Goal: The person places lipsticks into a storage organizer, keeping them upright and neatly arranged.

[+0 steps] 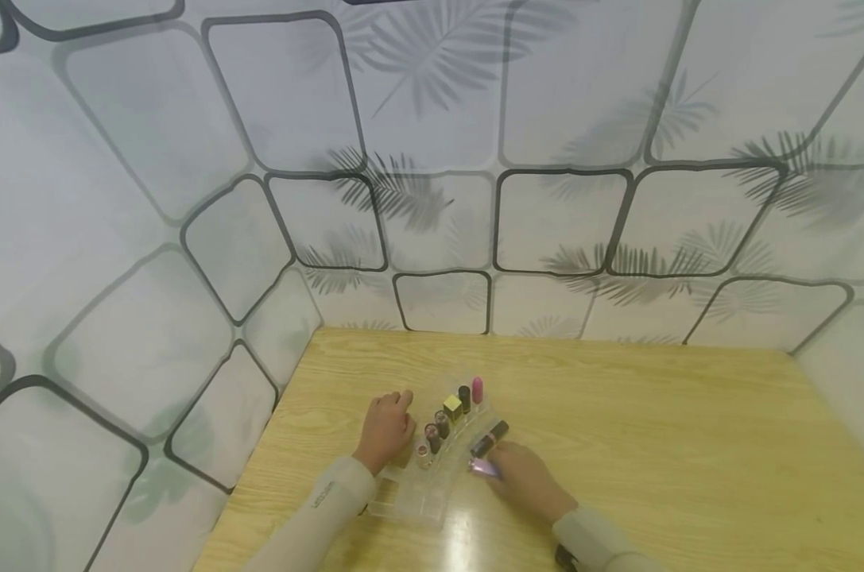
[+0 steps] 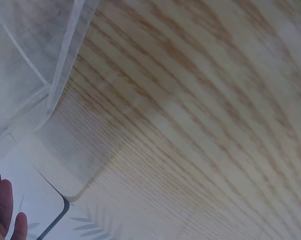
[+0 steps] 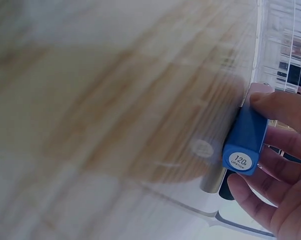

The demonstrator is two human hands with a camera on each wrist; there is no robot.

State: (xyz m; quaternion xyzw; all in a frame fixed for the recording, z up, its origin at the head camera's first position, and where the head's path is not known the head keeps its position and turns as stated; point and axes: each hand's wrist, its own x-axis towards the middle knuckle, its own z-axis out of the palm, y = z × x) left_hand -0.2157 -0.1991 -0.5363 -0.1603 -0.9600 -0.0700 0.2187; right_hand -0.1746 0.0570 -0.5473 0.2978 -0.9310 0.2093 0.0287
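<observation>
A clear tiered lipstick organizer (image 1: 424, 504) stands on the table, with several lipsticks in its upper slots. Among these are a pink tube (image 1: 478, 390), a yellow-topped one (image 1: 452, 407) and dark ones (image 1: 433, 437). My left hand (image 1: 387, 429) is at the organizer's left side, fingers loosely extended, holding nothing. To the right of the organizer, my right hand (image 1: 528, 481) pinches a blue lipstick (image 3: 245, 131) between thumb and fingers; its end label reads 120. By those fingertips lies a black lipstick (image 1: 490, 438); a silver tube (image 3: 213, 179) shows beyond the blue one.
The wooden table (image 1: 660, 445) extends to the right of the organizer. A patterned wall covering (image 1: 439, 222) rises behind the table and along its left side. A dark strap (image 1: 566, 558) shows at the right sleeve.
</observation>
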